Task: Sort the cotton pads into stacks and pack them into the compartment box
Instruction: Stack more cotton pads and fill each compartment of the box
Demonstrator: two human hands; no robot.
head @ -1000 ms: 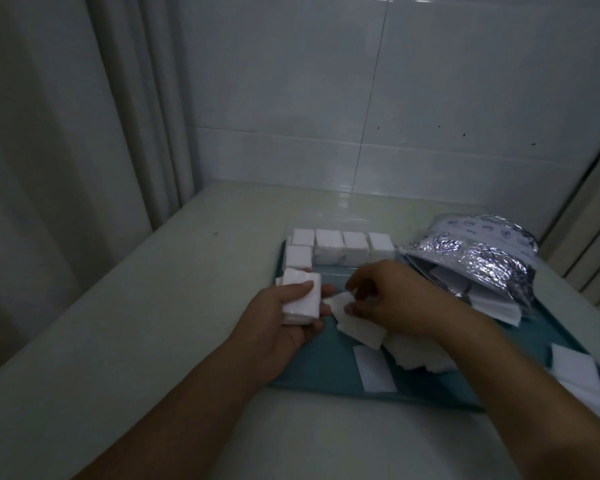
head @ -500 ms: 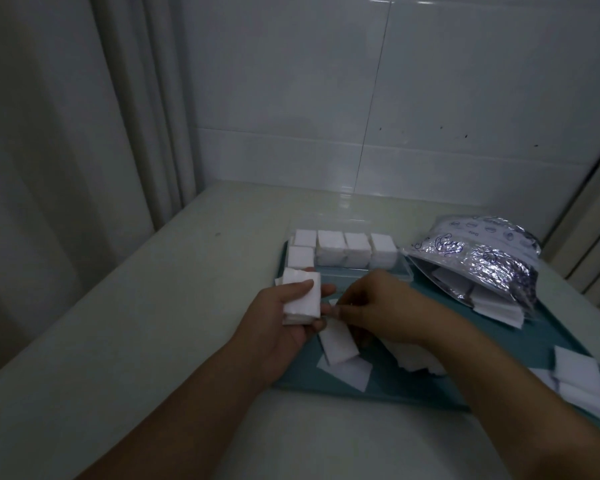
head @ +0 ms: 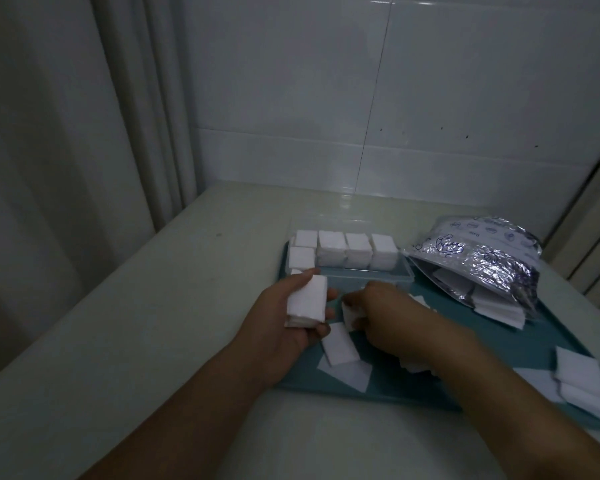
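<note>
Head view: left hand [head: 284,327] gripped pad stack [head: 307,301]; right hand [head: 378,313] pinched loose pad [head: 352,315] beside its fingertips. I judged stacking underway; next, add it squarely.

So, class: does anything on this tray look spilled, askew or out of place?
Yes. The foil bag lies on its side with cotton pads sliding out of its mouth, and loose pads lie scattered crookedly on the teal tray.

I seem to be in a tiled, dim household room, perhaps a bathroom or utility corner. Behind my pale countertop [head: 160,341] rises a wall of large glossy white tiles [head: 465,81]; a pale curtain [head: 136,109] hangs at the counter's far left corner.
</note>
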